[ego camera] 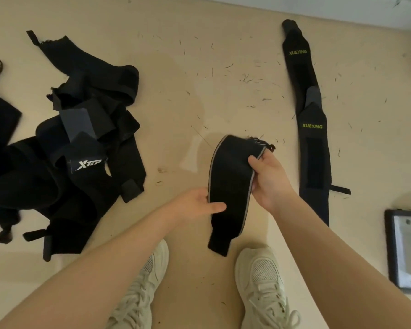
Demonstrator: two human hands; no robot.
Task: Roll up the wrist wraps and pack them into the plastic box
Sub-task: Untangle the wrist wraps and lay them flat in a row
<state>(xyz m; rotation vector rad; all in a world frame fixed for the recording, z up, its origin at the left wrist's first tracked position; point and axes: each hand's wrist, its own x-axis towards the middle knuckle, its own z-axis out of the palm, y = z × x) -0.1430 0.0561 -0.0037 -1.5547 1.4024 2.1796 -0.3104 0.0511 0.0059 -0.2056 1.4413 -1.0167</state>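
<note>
A black wrist wrap with grey edging (230,184) hangs bent between both hands above the floor. My left hand (195,205) pinches its lower middle with the thumb on top. My right hand (268,179) grips its upper right edge near the frayed end. Its free tail droops toward my shoes. A long black wrap with yellow-green XUEYING lettering (311,129) lies flat and unrolled on the right. A tangled pile of black wraps (76,148), one marked XTEP, lies on the left. I see no plastic box.
The beige floor (199,79) is strewn with small dark threads. My two pale sneakers (259,281) stand at the bottom. A dark-framed grey plate (406,250) lies at the right edge. A white wall base runs along the top right.
</note>
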